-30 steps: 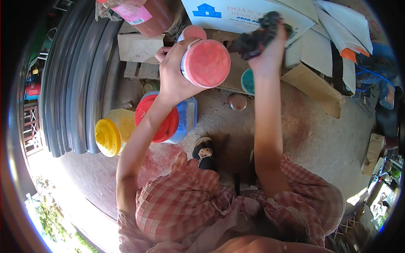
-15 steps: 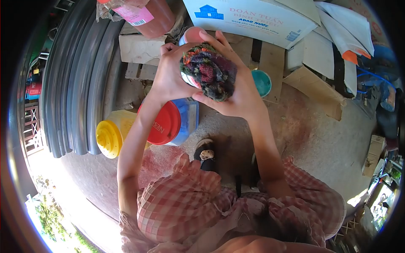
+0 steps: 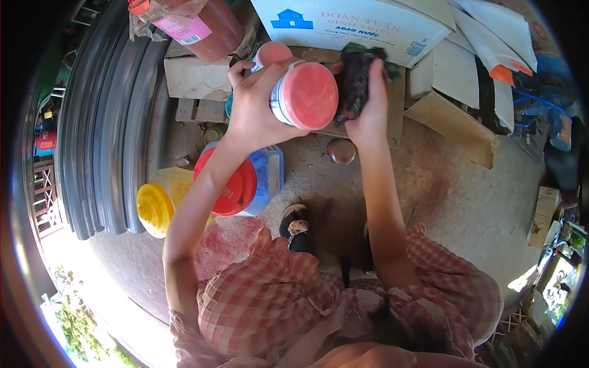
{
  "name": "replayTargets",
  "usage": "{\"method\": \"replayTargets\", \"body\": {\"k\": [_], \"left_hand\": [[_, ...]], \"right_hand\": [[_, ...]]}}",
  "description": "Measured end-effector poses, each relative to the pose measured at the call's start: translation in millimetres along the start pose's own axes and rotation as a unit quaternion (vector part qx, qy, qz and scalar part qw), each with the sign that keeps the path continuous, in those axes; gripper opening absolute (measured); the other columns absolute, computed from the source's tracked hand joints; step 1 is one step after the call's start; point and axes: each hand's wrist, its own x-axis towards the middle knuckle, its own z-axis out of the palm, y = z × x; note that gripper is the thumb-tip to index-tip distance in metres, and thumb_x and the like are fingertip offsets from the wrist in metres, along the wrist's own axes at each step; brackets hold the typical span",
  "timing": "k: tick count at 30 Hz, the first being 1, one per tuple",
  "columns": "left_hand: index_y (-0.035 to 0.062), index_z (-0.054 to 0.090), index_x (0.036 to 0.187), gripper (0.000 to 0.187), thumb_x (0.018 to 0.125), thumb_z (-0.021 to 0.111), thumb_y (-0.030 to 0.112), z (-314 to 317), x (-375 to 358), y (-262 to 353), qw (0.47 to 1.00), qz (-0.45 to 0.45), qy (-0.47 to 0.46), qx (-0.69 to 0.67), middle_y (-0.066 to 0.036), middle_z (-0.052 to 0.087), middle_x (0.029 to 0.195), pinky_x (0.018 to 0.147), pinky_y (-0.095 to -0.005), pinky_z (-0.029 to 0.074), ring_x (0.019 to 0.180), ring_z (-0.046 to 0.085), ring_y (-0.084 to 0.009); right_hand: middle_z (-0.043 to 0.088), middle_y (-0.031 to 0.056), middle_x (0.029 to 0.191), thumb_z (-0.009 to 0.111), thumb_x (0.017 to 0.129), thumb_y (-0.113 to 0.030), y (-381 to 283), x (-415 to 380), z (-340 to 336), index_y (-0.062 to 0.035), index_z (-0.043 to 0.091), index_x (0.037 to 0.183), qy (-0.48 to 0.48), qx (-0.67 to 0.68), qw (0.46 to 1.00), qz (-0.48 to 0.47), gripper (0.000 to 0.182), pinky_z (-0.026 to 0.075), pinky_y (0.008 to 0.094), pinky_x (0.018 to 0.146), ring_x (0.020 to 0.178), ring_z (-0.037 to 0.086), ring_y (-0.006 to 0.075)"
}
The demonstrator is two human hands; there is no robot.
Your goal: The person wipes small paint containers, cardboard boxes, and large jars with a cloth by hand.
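My left hand [image 3: 254,110] is wrapped round a white jar [image 3: 311,95] with a red lid, its lid facing up toward me. Just behind those fingers shows a second red-lidded jar [image 3: 273,54], partly covered by the hand. In my right hand [image 3: 371,113] is a bunched dark knitted cloth [image 3: 357,80] with dark green and purple patches, gripped right beside the jar's lid. Below the hands stands a blue container [image 3: 265,178] with a red lid [image 3: 228,184]; a yellow-lidded jar [image 3: 156,205] leans next to it.
A white cardboard box [image 3: 350,27] stands behind the hands, with opened cardboard [image 3: 451,126] to its right. Long grey pipes [image 3: 113,135] curve along the left. A large jar of reddish contents [image 3: 211,37] sits at the upper left. A small round object [image 3: 341,151] lies on the concrete floor.
The cloth has come off the jar's top and moved right with my right hand, uncovering the red lid. My left hand keeps its hold on the jar.
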Motion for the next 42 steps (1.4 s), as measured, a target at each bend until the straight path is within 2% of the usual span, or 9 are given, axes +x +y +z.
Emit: {"method": "replayTargets", "body": {"k": [3, 5, 6, 11, 14, 20, 25, 28, 42], "left_hand": [[0.0110, 0.058, 0.109, 0.075, 0.044, 0.083, 0.037, 1.9, -2.7, -8.7, 0.999, -0.021, -0.023, -0.006, -0.006, 0.066, 0.095, 0.093, -0.0393, 0.029, 0.087, 0.063, -0.0235], [0.0096, 0.058, 0.108, 0.070, 0.047, 0.082, 0.034, 2.4, -0.5, -4.9, 1.000, 0.007, -0.021, 0.010, -0.006, 0.065, 0.096, 0.092, -0.0393, 0.030, 0.086, 0.063, -0.0236], [0.0093, 0.058, 0.107, 0.068, 0.048, 0.081, 0.033, 3.5, 0.4, -3.3, 0.999, 0.027, -0.010, 0.044, -0.006, 0.065, 0.096, 0.091, -0.0391, 0.030, 0.085, 0.063, -0.0233], [0.0082, 0.058, 0.104, 0.058, 0.052, 0.077, 0.025, 8.9, 17.0, 7.7, 0.984, 0.119, 0.043, 0.126, -0.005, 0.065, 0.097, 0.091, -0.0384, 0.031, 0.086, 0.062, -0.0209], [0.0120, 0.058, 0.106, 0.059, 0.052, 0.078, 0.026, 15.8, 34.0, -6.2, 0.986, 0.122, 0.036, 0.108, -0.003, 0.063, 0.100, 0.091, -0.0401, 0.031, 0.090, 0.060, -0.0194], [0.0164, 0.061, 0.106, 0.070, 0.042, 0.083, 0.031, 59.7, 51.8, -33.1, 0.997, 0.008, -0.082, -0.005, -0.004, 0.057, 0.102, 0.086, -0.0407, 0.030, 0.103, 0.053, -0.0214], [0.0118, 0.058, 0.111, 0.074, 0.044, 0.083, 0.029, 101.7, 64.1, -45.9, 0.951, -0.057, -0.299, -0.058, -0.008, 0.059, 0.106, 0.089, -0.0397, 0.039, 0.101, 0.055, -0.0280], [0.0091, 0.056, 0.116, 0.077, 0.046, 0.083, 0.021, 115.9, 59.2, -63.8, 0.934, -0.002, -0.339, -0.115, -0.010, 0.059, 0.111, 0.089, -0.0369, 0.042, 0.103, 0.056, -0.0280], [0.0076, 0.043, 0.133, 0.077, 0.065, 0.077, 0.019, 5.9, 6.0, -141.1, 0.940, -0.247, -0.118, -0.203, -0.016, 0.055, 0.121, 0.092, -0.0358, 0.043, 0.110, 0.054, -0.0282]], "right_hand": [[0.059, 0.0081, 0.107, 0.061, 0.085, -0.034, -12.2, -33.2, 6.3, -0.0056, 0.047, 0.122, -0.120, -0.091, 0.988, -0.043, 0.048, 0.050, 0.0310, 0.079, 0.095, 0.058, 0.0175], [0.059, 0.0093, 0.106, 0.072, 0.076, -0.014, -7.4, -37.8, 28.7, -0.0023, 0.045, 0.124, -0.181, -0.241, 0.930, -0.211, 0.056, 0.047, 0.0296, 0.085, 0.096, 0.058, 0.0182], [0.058, 0.0097, 0.109, 0.071, 0.075, -0.010, 1.7, -43.3, 48.5, 0.0007, 0.046, 0.122, -0.102, -0.305, 0.901, -0.291, 0.054, 0.043, 0.0303, 0.089, 0.100, 0.056, 0.0173], [0.065, 0.0099, 0.094, 0.063, 0.084, -0.018, -9.3, -11.7, 53.8, 0.0034, 0.060, 0.103, 0.117, -0.264, 0.937, -0.199, 0.029, 0.047, 0.0298, 0.080, 0.089, 0.060, 0.0163], [0.068, 0.0112, 0.090, 0.064, 0.083, -0.028, -46.9, 16.6, 25.5, 0.0039, 0.063, 0.096, 0.176, -0.502, 0.834, -0.148, 0.035, 0.048, 0.0302, 0.076, 0.083, 0.062, 0.0177], [0.063, 0.0047, 0.097, 0.070, 0.081, -0.030, -95.3, -3.4, -10.3, 0.0001, 0.063, 0.104, 0.329, -0.273, 0.880, -0.206, 0.039, 0.045, 0.0275, 0.076, 0.086, 0.057, 0.0115], [0.063, 0.0019, 0.096, 0.069, 0.082, -0.027, -93.8, -15.1, -14.1, -0.0006, 0.063, 0.104, 0.274, -0.263, 0.904, -0.194, 0.035, 0.045, 0.0267, 0.073, 0.084, 0.056, 0.0111], [0.061, 0.0058, 0.107, 0.065, 0.086, -0.020, -80.5, -15.7, -9.6, 0.0030, 0.057, 0.112, 0.225, -0.257, 0.918, -0.201, 0.036, 0.040, 0.0268, 0.089, 0.097, 0.055, 0.0125], [0.058, 0.0071, 0.114, 0.067, 0.084, -0.032, -75.6, -21.6, -7.4, 0.0000, 0.052, 0.121, 0.223, -0.260, 0.922, -0.180, 0.052, 0.045, 0.0294, 0.084, 0.100, 0.056, 0.0157]]}}
